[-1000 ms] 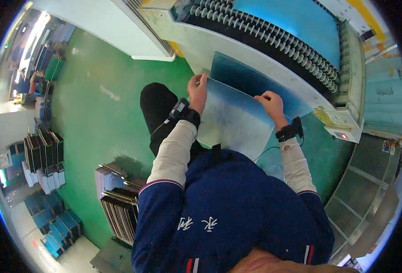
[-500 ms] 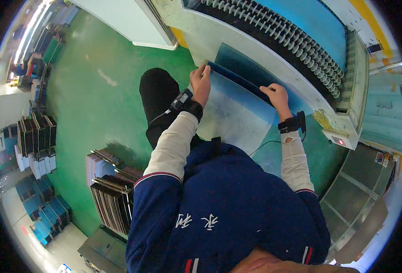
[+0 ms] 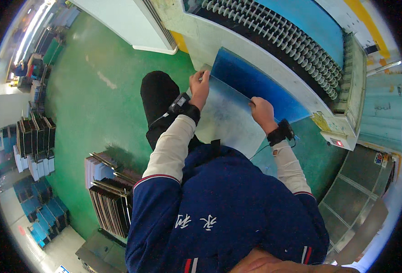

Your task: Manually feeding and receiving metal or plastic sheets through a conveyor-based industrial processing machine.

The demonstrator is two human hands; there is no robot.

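In front of my body stands a pale, cloudy, translucent sheet (image 3: 226, 116). Its upper left corner is pinched in my left hand (image 3: 199, 91), fingers closed. My right hand (image 3: 262, 112) is closed on the same sheet's upper edge, farther right. Just beyond it a blue translucent panel (image 3: 251, 82) leans against the machine's pale side, apart from both hands. Straps with small dark devices sit on both wrists.
A machine with rows of white rollers (image 3: 282, 38) rises ahead and to the right. A white cabinet (image 3: 128, 22) stands at the far left of it. Racks of upright panels (image 3: 110, 204) are on the green floor (image 3: 92, 104) to my left. A grey framed panel (image 3: 355, 191) is at right.
My right hand has moved left and toward me. The pale sheet's upper edge has come away from the blue panel, which now shows much more of its face. My left hand has hardly moved.
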